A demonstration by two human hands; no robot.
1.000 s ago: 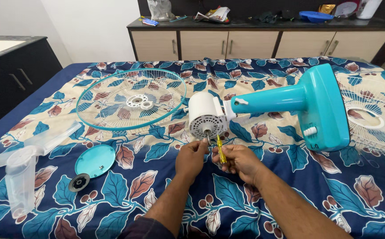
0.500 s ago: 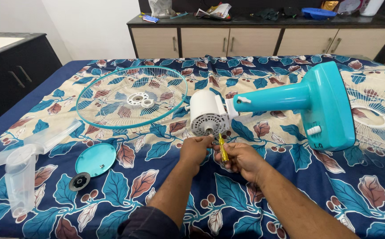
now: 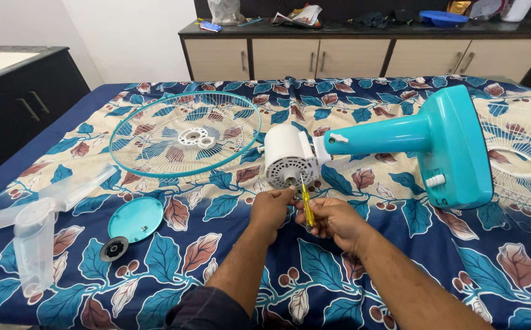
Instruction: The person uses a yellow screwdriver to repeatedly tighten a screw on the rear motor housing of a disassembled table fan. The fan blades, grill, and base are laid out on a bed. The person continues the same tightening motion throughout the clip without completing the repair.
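A teal fan [image 3: 412, 143] lies on its side on a bed covered by a blue floral sheet [image 3: 400, 263], its round base [image 3: 461, 146] to the right and its white motor [image 3: 288, 156] pointing toward the person. The right hand [image 3: 333, 219] is closed around the yellow handle of a screwdriver [image 3: 305, 201], whose tip stands at the perforated face of the motor, just beside the central shaft. The left hand [image 3: 271, 205] sits close beside it, fingers pinched together at the lower edge of the motor face near the screwdriver tip (whether they grip anything small there cannot be told). The two hands are nearly touching.

To the left of the motor lies a teal-rimmed wire grille [image 3: 185, 137], flat on the sheet. Nearer the person, a round teal cap [image 3: 135, 219] rests just beside a small black disc [image 3: 114, 249]. At the far left lies a clear plastic blade [image 3: 30, 226], partly over the bed's edge. A second white grille [image 3: 522, 159] lies at the right, behind the base. Beyond the bed stands a cabinet [image 3: 339, 55] with clutter on its dark top.
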